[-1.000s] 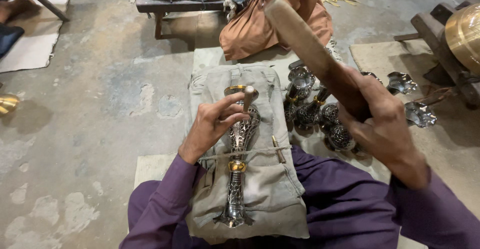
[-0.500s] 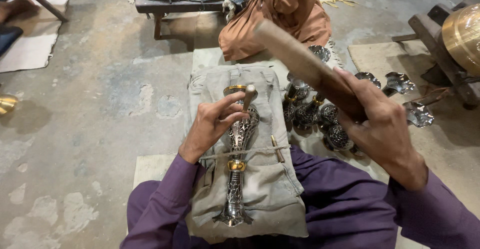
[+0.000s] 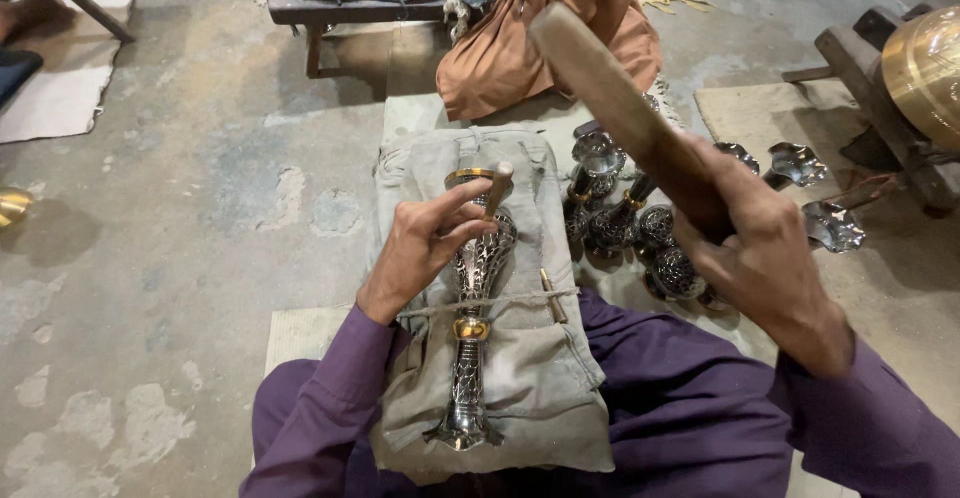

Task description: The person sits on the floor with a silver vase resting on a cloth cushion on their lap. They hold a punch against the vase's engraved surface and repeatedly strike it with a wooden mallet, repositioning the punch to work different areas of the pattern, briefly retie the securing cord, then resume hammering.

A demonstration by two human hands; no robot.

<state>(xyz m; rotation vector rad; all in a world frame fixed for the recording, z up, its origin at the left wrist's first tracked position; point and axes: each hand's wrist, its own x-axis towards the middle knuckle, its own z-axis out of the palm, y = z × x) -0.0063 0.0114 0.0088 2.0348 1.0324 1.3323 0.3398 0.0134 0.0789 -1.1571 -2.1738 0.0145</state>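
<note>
1. Head view, work support: a grey cloth-wrapped pad (image 3: 545, 378) is lying along the person's lap, cushioning the engraved metal vase (image 3: 472, 328) that is resting lengthwise on it, foot toward the body, gold-rimmed mouth pointing away
2. Head view, restraint: a cord (image 3: 500, 303) is running across the vase just above its brass collar; it appears to be pinning the piece against rolling
3. Head view, left hand (image 3: 425, 243): it is pinching a small punch (image 3: 497, 190) between thumb and fingers, tip standing on the upper body of the vase, presumably to place a mark there
4. Head view, right hand (image 3: 760, 258): it is clenched around a wooden mallet (image 3: 625, 113), which is raised above and to the right of the punch, well apart from it
5. Head view, surroundings: similar metal vases (image 3: 640, 238) are lying grouped just right of the pad, within reach; a second person in orange cloth (image 3: 540, 48) is sitting beyond
</note>
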